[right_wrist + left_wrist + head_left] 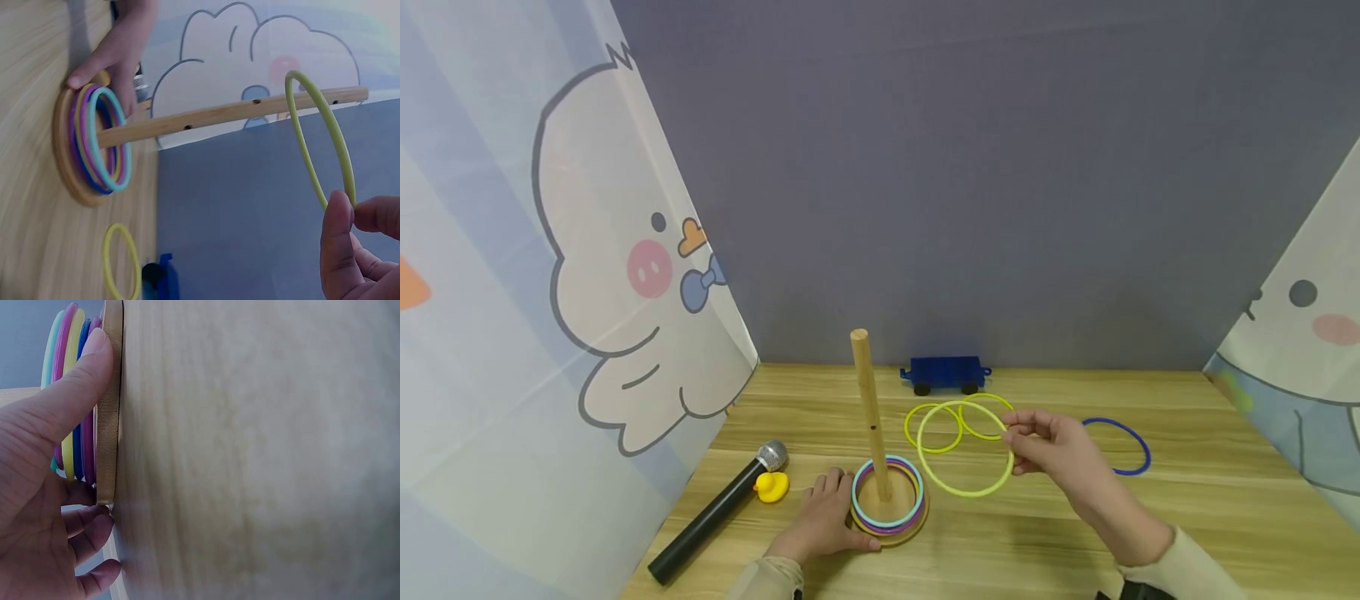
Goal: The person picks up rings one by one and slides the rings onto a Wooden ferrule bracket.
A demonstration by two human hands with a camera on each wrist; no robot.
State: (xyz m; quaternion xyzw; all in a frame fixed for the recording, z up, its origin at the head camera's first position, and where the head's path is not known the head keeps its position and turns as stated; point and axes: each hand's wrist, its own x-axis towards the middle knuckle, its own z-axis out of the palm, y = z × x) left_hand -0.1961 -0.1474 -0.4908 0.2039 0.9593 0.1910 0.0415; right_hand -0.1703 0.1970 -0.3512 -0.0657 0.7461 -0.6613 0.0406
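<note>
My left hand point(827, 518) grips the round base point(109, 437) of a wooden ring-toss stand, with its thumb along the edge and its fingers spread around the side. Up from that base rises a wooden peg point(872, 408). Several coloured rings lie stacked around the peg's foot, a light blue ring point(887, 525) on top, with purple, yellow and blue ones beneath. To the right of the peg, my right hand point(1051, 446) pinches a light yellow ring point(966, 494) between thumb and fingers, raised above the table. In the right wrist view this ring point(340, 144) overlaps the peg's upper part.
Two yellow rings, one nearer point(934, 452) and one farther point(985, 395), lie on the wooden table behind the raised ring. A blue toy wagon point(946, 372) stands by the back wall. Right lies a blue ring point(1147, 457); left, a microphone point(707, 521) and rubber duck point(772, 487).
</note>
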